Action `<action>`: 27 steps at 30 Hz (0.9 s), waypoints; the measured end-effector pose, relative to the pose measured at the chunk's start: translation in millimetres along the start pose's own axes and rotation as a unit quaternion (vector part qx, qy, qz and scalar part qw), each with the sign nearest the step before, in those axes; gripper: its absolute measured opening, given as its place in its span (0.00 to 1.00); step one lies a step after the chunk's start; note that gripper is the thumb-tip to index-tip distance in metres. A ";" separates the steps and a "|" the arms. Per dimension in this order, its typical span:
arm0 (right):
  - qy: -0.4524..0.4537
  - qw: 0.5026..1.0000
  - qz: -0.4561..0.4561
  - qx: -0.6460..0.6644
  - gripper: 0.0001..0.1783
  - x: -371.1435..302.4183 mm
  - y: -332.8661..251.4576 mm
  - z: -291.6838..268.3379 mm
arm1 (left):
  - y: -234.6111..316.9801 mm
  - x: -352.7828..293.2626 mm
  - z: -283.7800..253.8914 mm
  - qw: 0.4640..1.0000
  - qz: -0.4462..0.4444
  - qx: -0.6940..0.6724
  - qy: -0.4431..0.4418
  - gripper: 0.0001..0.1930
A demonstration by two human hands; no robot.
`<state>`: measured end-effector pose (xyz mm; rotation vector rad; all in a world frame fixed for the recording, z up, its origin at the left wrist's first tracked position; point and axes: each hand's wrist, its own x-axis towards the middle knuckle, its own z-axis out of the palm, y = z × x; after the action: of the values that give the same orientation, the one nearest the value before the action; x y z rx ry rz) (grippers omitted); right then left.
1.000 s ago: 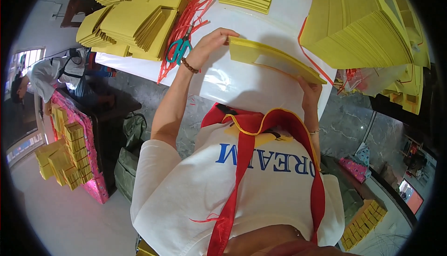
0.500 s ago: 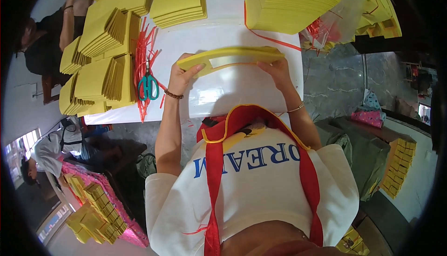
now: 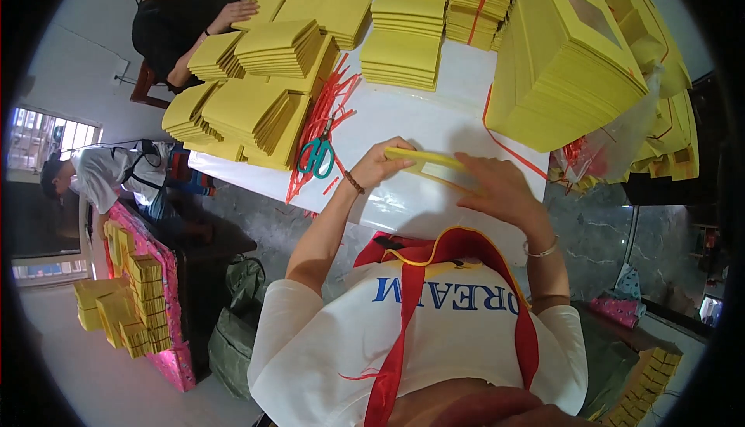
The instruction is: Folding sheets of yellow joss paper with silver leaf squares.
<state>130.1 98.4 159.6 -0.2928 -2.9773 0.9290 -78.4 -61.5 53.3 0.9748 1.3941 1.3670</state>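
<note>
A thin stack of yellow paper pieces (image 3: 431, 157) with a pale window-like opening is held up over the white table near its front edge. Around its left end my left hand (image 3: 376, 167) is closed, thumb lying along the near side. My right hand (image 3: 506, 190) covers the right end, its fingers over the top edge and its thumb on the near side; the paper under the palm is hidden. Left of my hands, teal-handled scissors (image 3: 317, 157) lie on a heap of red plastic strips (image 3: 335, 101).
Folded yellow paper bundles (image 3: 252, 109) fill the table's left side, and more stacks (image 3: 400, 58) stand at the back. A tall windowed stack (image 3: 535, 89) rises at right beside a clear plastic bag (image 3: 621, 140). Co-workers (image 3: 167, 27) (image 3: 116, 175) are at the left.
The view has swung, so the table sits farther right. The paper stack, earlier bowed between both hands, is now straighter, and my right hand has moved inward over its right end.
</note>
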 end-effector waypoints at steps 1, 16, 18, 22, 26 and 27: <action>-0.047 0.997 0.033 -0.061 0.29 7.7 1.8 7.3 | 0.1 2.4 -0.7 1.000 0.002 -0.005 -0.004 0.09; 0.178 0.712 0.149 0.663 0.14 43.8 61.8 62.5 | 0.6 2.1 11.5 0.953 0.083 -0.223 0.189 0.29; 0.200 0.659 0.144 0.711 0.15 48.4 65.8 80.3 | -5.1 -0.9 17.2 0.953 0.082 -0.230 0.177 0.27; 0.181 0.625 0.172 0.739 0.16 44.5 69.5 103.9 | -6.4 -2.9 15.4 0.957 0.014 -0.166 0.235 0.20; 0.184 0.611 0.223 0.737 0.16 39.1 71.6 111.4 | -10.7 -5.0 17.5 0.964 -0.012 -0.115 0.241 0.17; 0.184 0.614 0.224 0.734 0.17 38.6 72.1 112.1 | -14.5 -3.8 17.8 0.963 -0.016 -0.116 0.242 0.17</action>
<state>97.6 100.4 24.7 -0.9083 -0.9740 2.4408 -59.4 -61.4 39.9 0.4760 1.5441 1.7745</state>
